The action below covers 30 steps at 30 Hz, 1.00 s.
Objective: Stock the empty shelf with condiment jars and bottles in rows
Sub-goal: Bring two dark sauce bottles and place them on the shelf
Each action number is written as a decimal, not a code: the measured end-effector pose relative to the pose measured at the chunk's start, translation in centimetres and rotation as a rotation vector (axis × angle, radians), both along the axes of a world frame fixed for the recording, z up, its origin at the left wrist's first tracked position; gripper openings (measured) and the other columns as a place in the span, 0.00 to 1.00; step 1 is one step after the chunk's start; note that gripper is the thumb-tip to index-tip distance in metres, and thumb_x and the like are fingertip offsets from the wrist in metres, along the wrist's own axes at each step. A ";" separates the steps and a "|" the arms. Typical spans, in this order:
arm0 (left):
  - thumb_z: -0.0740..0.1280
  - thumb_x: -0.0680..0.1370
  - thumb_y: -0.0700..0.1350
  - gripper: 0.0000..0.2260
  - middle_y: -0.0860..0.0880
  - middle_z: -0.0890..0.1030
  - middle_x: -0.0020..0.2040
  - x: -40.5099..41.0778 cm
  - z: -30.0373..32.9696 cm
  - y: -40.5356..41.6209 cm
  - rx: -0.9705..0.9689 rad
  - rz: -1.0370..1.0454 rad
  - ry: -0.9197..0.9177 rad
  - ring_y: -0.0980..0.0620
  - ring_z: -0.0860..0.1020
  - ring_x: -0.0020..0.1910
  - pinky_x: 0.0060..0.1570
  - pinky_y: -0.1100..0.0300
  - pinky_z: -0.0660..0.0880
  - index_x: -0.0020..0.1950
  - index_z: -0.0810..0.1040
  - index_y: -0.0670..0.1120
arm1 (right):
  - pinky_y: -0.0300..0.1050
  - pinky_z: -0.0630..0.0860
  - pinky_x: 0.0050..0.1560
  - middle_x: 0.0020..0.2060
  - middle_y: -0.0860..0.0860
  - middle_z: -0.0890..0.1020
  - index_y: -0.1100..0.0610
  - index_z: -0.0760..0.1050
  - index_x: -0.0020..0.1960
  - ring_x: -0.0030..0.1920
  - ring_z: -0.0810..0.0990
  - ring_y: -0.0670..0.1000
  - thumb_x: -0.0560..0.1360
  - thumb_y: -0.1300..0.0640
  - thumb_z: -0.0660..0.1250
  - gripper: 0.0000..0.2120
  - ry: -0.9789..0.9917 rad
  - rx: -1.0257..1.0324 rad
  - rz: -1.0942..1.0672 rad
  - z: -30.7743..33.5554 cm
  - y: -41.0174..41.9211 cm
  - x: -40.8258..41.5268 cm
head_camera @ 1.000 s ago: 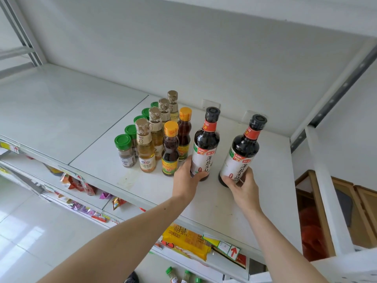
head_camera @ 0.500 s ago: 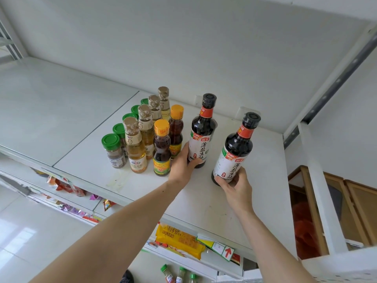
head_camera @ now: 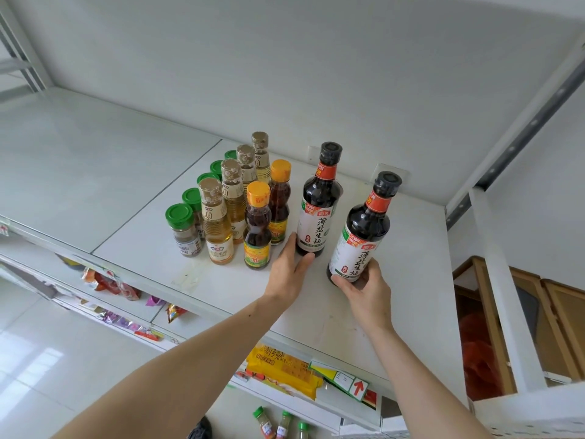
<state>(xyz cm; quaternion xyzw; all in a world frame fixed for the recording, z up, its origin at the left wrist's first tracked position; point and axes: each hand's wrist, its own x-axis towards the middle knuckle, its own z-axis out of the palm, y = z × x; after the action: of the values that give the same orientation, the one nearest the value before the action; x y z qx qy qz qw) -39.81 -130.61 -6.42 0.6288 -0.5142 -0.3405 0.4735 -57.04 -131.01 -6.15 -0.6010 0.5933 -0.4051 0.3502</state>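
Left hand [head_camera: 289, 274] rested with fingers spread against the base of the far soy sauce bottle [head_camera: 318, 204]; right hand [head_camera: 364, 288] gripped the near soy sauce bottle [head_camera: 361, 236], tilted. Both stood on the white shelf [head_camera: 411, 280], right of rows of amber bottles [head_camera: 218, 226] and green-capped jars [head_camera: 183, 231].

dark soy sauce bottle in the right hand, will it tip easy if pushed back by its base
Probably somewhat: the dark soy sauce bottle is tall and narrow-necked, and it already leans in the right hand. It looks full, so likely heavy. The glossy surface may be slippery.
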 end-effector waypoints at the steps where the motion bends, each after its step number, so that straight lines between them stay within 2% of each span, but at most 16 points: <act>1: 0.63 0.81 0.46 0.26 0.50 0.67 0.74 0.0 0.1 -0.1 -0.001 -0.006 0.006 0.53 0.65 0.72 0.61 0.72 0.59 0.77 0.57 0.45 | 0.39 0.77 0.49 0.47 0.41 0.83 0.51 0.73 0.59 0.49 0.82 0.43 0.66 0.55 0.79 0.24 -0.001 -0.002 0.005 0.1 0.1 0.1; 3: 0.64 0.80 0.44 0.25 0.50 0.70 0.72 0.0 0.5 -0.7 -0.020 -0.009 0.008 0.52 0.69 0.70 0.62 0.69 0.65 0.75 0.60 0.46 | 0.38 0.76 0.49 0.48 0.42 0.82 0.51 0.73 0.59 0.49 0.81 0.42 0.66 0.55 0.79 0.24 0.003 -0.006 0.013 0.1 0.1 0.1; 5: 0.66 0.79 0.43 0.24 0.48 0.74 0.69 -0.1 0.6 -1.5 -0.035 0.009 -0.006 0.50 0.73 0.67 0.63 0.60 0.71 0.73 0.62 0.45 | 0.35 0.75 0.47 0.48 0.41 0.82 0.52 0.73 0.60 0.49 0.81 0.42 0.67 0.55 0.78 0.25 0.008 -0.004 0.018 0.2 0.2 0.1; 7: 0.69 0.76 0.43 0.24 0.48 0.76 0.66 -0.3 0.8 -2.2 -0.047 0.050 -0.026 0.50 0.75 0.64 0.62 0.56 0.74 0.70 0.65 0.45 | 0.30 0.73 0.45 0.48 0.40 0.81 0.52 0.73 0.60 0.49 0.80 0.39 0.67 0.55 0.78 0.24 0.012 -0.002 0.018 0.1 0.2 0.1; 9: 0.71 0.75 0.43 0.23 0.48 0.78 0.63 -0.6 0.9 -2.6 -0.058 0.092 -0.023 0.51 0.76 0.61 0.60 0.57 0.74 0.67 0.68 0.46 | 0.26 0.72 0.43 0.48 0.41 0.81 0.52 0.73 0.60 0.48 0.79 0.36 0.68 0.55 0.78 0.24 0.008 0.002 0.015 0.0 0.2 0.1; 13: 0.71 0.74 0.41 0.21 0.48 0.79 0.62 -0.8 0.8 -2.9 -0.081 0.086 -0.012 0.51 0.76 0.60 0.59 0.59 0.74 0.65 0.70 0.45 | 0.25 0.72 0.43 0.49 0.42 0.82 0.52 0.72 0.61 0.48 0.79 0.35 0.68 0.54 0.78 0.25 0.010 -0.002 0.011 -0.2 0.2 0.1; 19: 0.68 0.77 0.40 0.22 0.47 0.76 0.65 0.4 0.6 -3.2 -0.065 -0.035 -0.038 0.51 0.74 0.64 0.59 0.66 0.69 0.69 0.66 0.44 | 0.23 0.70 0.42 0.50 0.46 0.82 0.54 0.72 0.62 0.49 0.80 0.43 0.68 0.54 0.78 0.25 0.026 -0.018 0.007 -0.6 0.1 0.1; 21: 0.67 0.77 0.40 0.23 0.47 0.76 0.66 0.6 0.6 -3.2 -0.055 -0.049 -0.051 0.51 0.74 0.65 0.59 0.66 0.68 0.70 0.64 0.43 | 0.23 0.70 0.41 0.50 0.46 0.82 0.53 0.72 0.61 0.48 0.80 0.42 0.68 0.54 0.77 0.25 0.030 -0.014 0.007 -0.6 0.1 0.1; 23: 0.67 0.78 0.40 0.23 0.46 0.75 0.66 0.6 0.5 -3.2 -0.041 -0.055 -0.057 0.51 0.74 0.65 0.60 0.65 0.69 0.71 0.64 0.43 | 0.23 0.71 0.41 0.49 0.45 0.82 0.53 0.72 0.60 0.48 0.79 0.38 0.68 0.54 0.77 0.24 0.037 -0.013 0.004 -0.5 0.2 0.1; 26: 0.67 0.78 0.44 0.25 0.45 0.74 0.68 0.6 0.0 -3.1 -0.019 -0.049 -0.074 0.48 0.74 0.66 0.63 0.56 0.72 0.72 0.62 0.43 | 0.24 0.71 0.42 0.48 0.43 0.82 0.52 0.73 0.60 0.47 0.79 0.34 0.68 0.54 0.77 0.24 0.033 -0.003 -0.001 -0.4 0.2 0.1; 30: 0.64 0.80 0.46 0.21 0.44 0.75 0.67 0.4 -0.5 -1.6 -0.006 0.004 -0.088 0.45 0.74 0.64 0.59 0.53 0.74 0.70 0.63 0.41 | 0.23 0.71 0.42 0.48 0.43 0.82 0.53 0.73 0.60 0.47 0.79 0.34 0.67 0.54 0.78 0.24 0.038 -0.004 -0.015 -0.2 0.3 0.2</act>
<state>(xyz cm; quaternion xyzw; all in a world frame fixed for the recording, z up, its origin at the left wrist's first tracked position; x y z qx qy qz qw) -39.43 -132.25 -6.95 0.6429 -0.5342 -0.3101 0.4530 -56.79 -130.69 -6.31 -0.6050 0.6035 -0.3972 0.3346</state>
